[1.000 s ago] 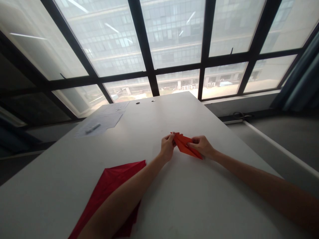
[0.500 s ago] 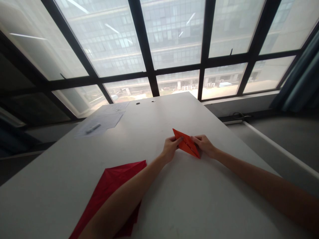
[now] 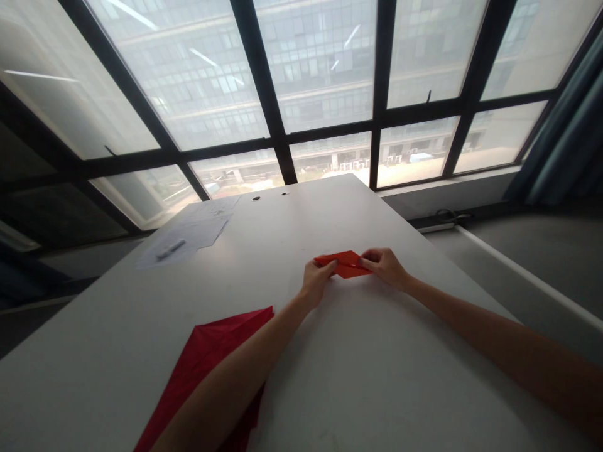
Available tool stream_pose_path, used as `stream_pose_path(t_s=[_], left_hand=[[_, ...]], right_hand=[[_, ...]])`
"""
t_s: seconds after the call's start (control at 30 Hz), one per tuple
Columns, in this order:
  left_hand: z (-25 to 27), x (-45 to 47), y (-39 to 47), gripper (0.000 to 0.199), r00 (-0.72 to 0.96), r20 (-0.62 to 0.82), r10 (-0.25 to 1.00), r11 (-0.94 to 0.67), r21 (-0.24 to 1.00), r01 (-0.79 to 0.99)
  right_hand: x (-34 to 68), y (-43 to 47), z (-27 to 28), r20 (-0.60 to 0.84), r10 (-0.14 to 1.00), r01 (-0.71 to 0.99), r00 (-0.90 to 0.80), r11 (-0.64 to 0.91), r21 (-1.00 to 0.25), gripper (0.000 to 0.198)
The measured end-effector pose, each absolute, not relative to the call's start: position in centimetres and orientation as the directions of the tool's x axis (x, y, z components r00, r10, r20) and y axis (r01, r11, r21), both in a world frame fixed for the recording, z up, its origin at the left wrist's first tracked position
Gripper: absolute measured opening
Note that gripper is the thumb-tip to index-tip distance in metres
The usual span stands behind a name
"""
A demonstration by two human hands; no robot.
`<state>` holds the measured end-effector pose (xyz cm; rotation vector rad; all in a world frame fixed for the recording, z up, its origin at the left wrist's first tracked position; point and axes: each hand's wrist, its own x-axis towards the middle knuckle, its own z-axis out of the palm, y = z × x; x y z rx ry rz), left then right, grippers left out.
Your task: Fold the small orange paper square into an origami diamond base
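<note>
A piece of folded orange paper [image 3: 348, 270] is held just above the white table, its long axis running roughly left to right, with a slit along its middle. My left hand [image 3: 316, 279] pinches its left end, thumb on top. At the right end my right hand [image 3: 384, 267] grips it between thumb and fingers. The undersides of the fingers are hidden behind the paper. Beneath my left forearm lies a larger red sheet [image 3: 198, 358] with creases, partly covered by the arm.
On the white table [image 3: 330, 358], printed papers [image 3: 202, 229] lie at the far left with a whitish marker-like stick [image 3: 170, 249] on them. Windows [image 3: 325, 63] rise behind the table. To the right, a pale bar [image 3: 518, 270] runs low beside the table.
The orange paper has been turned from a diagonal slant to nearly level, its left tip now at my left hand. Both hands still hold it. The view has shifted slightly.
</note>
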<state>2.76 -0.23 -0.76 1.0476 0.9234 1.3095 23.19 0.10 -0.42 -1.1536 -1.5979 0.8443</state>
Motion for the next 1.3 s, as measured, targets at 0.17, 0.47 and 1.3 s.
stream_pose_path(t_s=[0.17, 0.47, 1.3], left_hand=[[-0.6, 2.6, 0.2, 0.035, -0.065, -0.014, 0.998, -0.016, 0.901, -0.433], [-0.2, 2.8, -0.7, 0.038, 0.016, -0.038, 0.999, 0.041, 0.844, -0.535], [0.0, 3.0, -1.5, 0.044, 0.307, -0.007, 0.952, 0.075, 0.974, -0.211]], right_hand=[[22.8, -2.1, 0.4, 0.668, 0.743, 0.479, 0.023, 0.579, -0.660, 0.027], [19.0, -3.3, 0.0, 0.124, 0.979, 0.057, -0.159, 0.135, -0.989, 0.033], [21.7, -1.4, -0.8, 0.202, 0.953, 0.009, -0.225, 0.209, -0.978, 0.033]])
